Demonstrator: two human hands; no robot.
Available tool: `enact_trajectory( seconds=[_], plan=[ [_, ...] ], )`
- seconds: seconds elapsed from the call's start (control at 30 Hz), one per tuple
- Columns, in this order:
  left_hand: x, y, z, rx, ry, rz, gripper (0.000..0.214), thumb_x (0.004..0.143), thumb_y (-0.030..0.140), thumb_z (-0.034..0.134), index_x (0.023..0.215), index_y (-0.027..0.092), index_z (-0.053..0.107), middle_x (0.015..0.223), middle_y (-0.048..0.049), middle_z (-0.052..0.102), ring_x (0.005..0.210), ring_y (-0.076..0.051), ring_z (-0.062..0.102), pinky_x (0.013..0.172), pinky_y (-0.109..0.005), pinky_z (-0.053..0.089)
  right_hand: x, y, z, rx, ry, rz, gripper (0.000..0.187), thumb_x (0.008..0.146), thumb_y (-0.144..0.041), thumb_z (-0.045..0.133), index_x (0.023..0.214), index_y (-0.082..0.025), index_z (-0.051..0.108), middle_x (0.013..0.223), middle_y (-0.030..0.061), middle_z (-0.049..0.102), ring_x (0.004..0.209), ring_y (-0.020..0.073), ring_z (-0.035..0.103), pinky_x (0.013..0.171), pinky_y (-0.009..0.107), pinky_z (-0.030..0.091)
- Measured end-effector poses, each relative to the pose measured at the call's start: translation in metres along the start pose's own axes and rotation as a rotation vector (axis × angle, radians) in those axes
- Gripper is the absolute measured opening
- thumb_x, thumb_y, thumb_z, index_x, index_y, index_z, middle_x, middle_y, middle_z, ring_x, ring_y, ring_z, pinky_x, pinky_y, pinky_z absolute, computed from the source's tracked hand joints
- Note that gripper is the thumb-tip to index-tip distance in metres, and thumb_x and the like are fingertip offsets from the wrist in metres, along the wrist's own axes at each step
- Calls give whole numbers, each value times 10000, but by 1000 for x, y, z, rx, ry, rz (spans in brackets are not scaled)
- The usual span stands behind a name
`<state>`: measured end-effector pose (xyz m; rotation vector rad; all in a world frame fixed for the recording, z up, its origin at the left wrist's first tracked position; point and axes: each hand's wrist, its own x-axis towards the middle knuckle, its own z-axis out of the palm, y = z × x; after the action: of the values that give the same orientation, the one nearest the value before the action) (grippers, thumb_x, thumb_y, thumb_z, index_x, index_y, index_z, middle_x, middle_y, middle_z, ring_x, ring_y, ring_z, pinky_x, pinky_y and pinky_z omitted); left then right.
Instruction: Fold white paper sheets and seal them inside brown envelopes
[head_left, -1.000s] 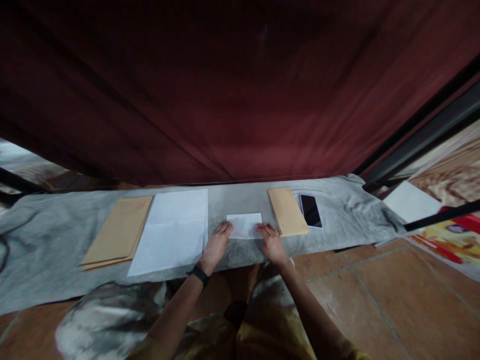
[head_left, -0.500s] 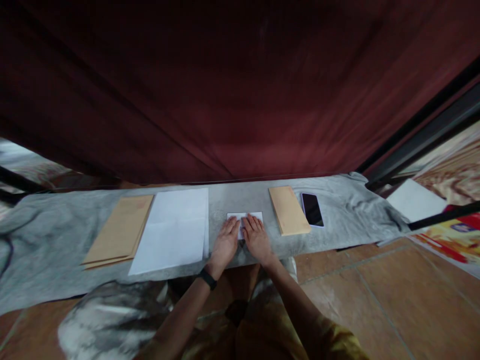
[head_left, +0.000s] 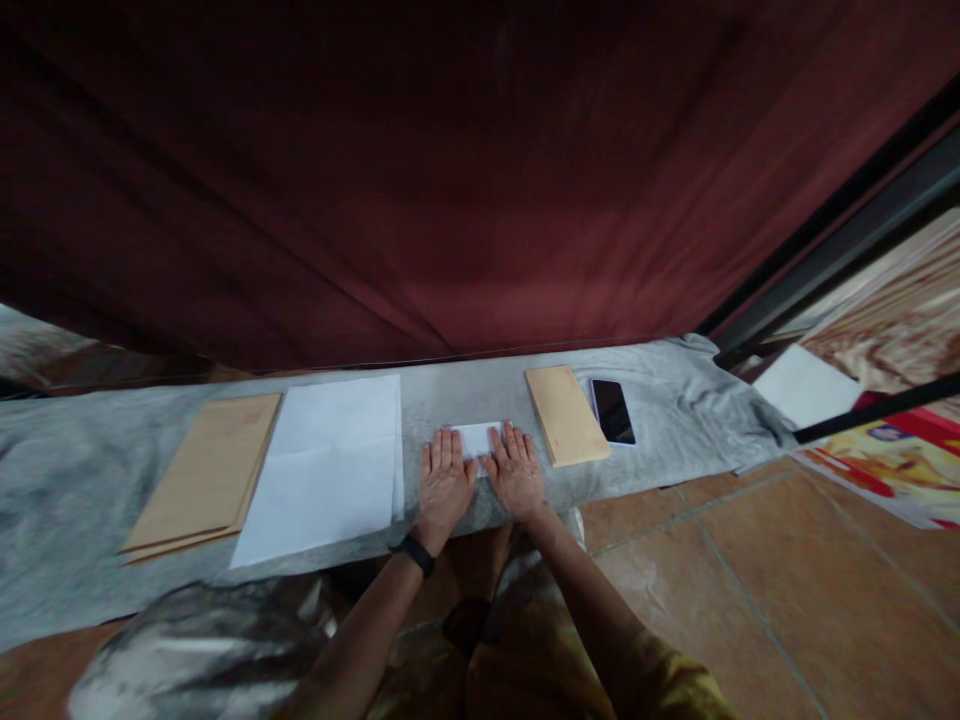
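A small folded white paper (head_left: 478,438) lies on the grey cloth in front of me. My left hand (head_left: 445,484) rests flat over its left end, fingers stretched forward. Over the right end lies my right hand (head_left: 516,472), also flat with the fingers out. The paper's middle shows between the hands, while its two ends are covered by them. Left of my hands is a stack of large white sheets (head_left: 326,465). To the right sits a stack of small brown envelopes (head_left: 568,415).
Large brown envelopes (head_left: 202,470) lie at the far left of the grey cloth (head_left: 450,385). A dark-screened phone (head_left: 613,411) is beside the small envelopes. Behind the surface hangs a dark red curtain (head_left: 465,250). A dark metal bar (head_left: 817,245) slants along the right.
My hands have spread apart from the paper's middle to its ends, uncovering the middle. The view has shifted slightly.
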<state>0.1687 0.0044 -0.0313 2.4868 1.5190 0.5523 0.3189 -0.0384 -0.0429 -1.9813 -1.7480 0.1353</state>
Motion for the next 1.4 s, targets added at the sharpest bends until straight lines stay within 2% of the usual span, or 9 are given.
enact_trajectory(
  seconds=[0.27, 0.53, 0.63, 0.77, 0.83, 1.07, 1.23, 1.4],
  plan=[
    [-1, -2, 3, 181, -5, -16, 684, 995, 442, 402, 1528, 17, 341, 1599, -234, 336, 1516, -326, 268, 1231, -519, 222, -1, -4, -2, -197, 23, 14, 580, 1018, -445, 474, 1524, -164, 426, 1613, 200, 321, 1464, 346, 349, 1174, 534, 269],
    [-17, -3, 1, 164, 95, -66, 591, 996, 263, 332, 1537, 26, 334, 1588, -210, 373, 1504, -302, 307, 1212, -520, 297, -3, -4, 0, -285, 59, -15, 581, 1023, -447, 464, 1523, -154, 426, 1599, 210, 347, 1448, 345, 369, 1156, 525, 293],
    [-28, 1, 0, 156, 90, -22, 592, 996, 252, 331, 1544, 27, 318, 1600, -201, 353, 1516, -298, 276, 1212, -516, 308, -4, -4, -1, -293, 63, -20, 580, 1023, -446, 464, 1523, -155, 426, 1595, 211, 354, 1442, 343, 376, 1154, 524, 291],
    [-46, 2, -1, 156, 6, 145, 587, 1012, 324, 355, 1543, 72, 342, 1608, -161, 359, 1516, -262, 282, 1226, -472, 302, -4, -5, -2, -289, 56, -17, 577, 1026, -446, 457, 1528, -165, 420, 1599, 203, 352, 1441, 336, 377, 1157, 519, 284],
    [-54, -2, -2, 168, -19, 186, 609, 1014, 389, 374, 1536, 75, 355, 1598, -167, 377, 1511, -264, 296, 1228, -469, 300, -3, -5, -2, -283, 50, -11, 575, 1028, -443, 455, 1530, -164, 418, 1602, 205, 343, 1446, 334, 371, 1162, 517, 276],
    [-69, -15, -9, 188, 2, 199, 680, 1007, 487, 384, 1532, 58, 339, 1578, -209, 394, 1501, -287, 315, 1198, -486, 345, -4, -4, -4, -250, 36, -2, 568, 1024, -422, 464, 1529, -165, 418, 1602, 195, 348, 1451, 325, 367, 1175, 524, 251],
    [-72, -11, -11, 191, -24, 181, 699, 985, 440, 431, 1552, 55, 291, 1591, -217, 368, 1509, -296, 292, 1204, -501, 328, 1, -18, -5, -193, 53, -14, 517, 1028, -339, 428, 1492, -113, 466, 1607, 185, 342, 1486, 327, 312, 1195, 531, 232],
    [-72, -6, -14, 212, -63, 164, 703, 938, 310, 471, 1545, 12, 280, 1603, -235, 330, 1518, -311, 260, 1219, -505, 299, 4, -41, 7, -66, -38, -164, 481, 1046, -307, 367, 1497, -177, 468, 1603, 117, 377, 1493, 250, 319, 1196, 461, 284]
  ],
)
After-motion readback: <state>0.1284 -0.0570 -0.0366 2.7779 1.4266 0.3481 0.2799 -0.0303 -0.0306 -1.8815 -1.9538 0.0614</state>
